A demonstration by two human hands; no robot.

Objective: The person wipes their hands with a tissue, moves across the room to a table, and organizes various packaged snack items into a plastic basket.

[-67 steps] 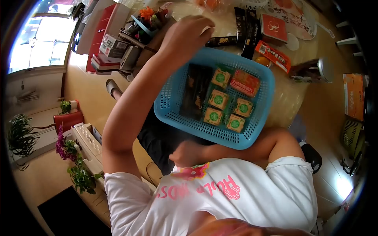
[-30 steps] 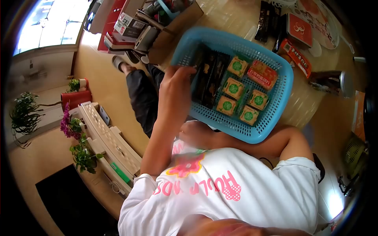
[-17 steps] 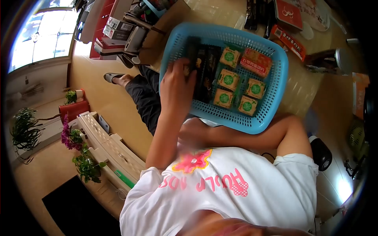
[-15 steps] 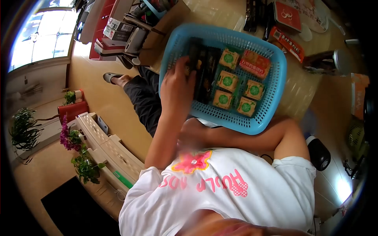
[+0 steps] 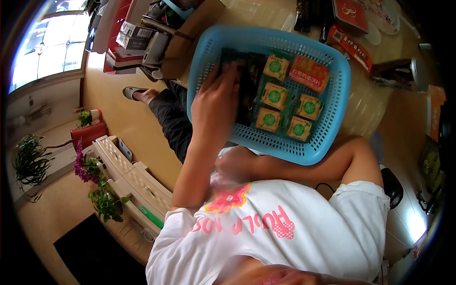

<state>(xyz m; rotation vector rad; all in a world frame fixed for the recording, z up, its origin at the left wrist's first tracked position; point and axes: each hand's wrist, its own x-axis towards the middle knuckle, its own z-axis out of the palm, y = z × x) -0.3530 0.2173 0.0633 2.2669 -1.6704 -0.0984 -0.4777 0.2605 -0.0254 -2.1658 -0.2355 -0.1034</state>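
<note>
- Your left hand: in blue basket, over black packets; can't tell if gripping.
- Your right hand: beside basket, blurred; can't tell finger state.
- Red packet: inside basket.

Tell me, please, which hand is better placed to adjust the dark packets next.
Probably the left hand: its fingers are at the dark packets inside the blue basket, while the right hand is outside, by the basket's near side.
</note>
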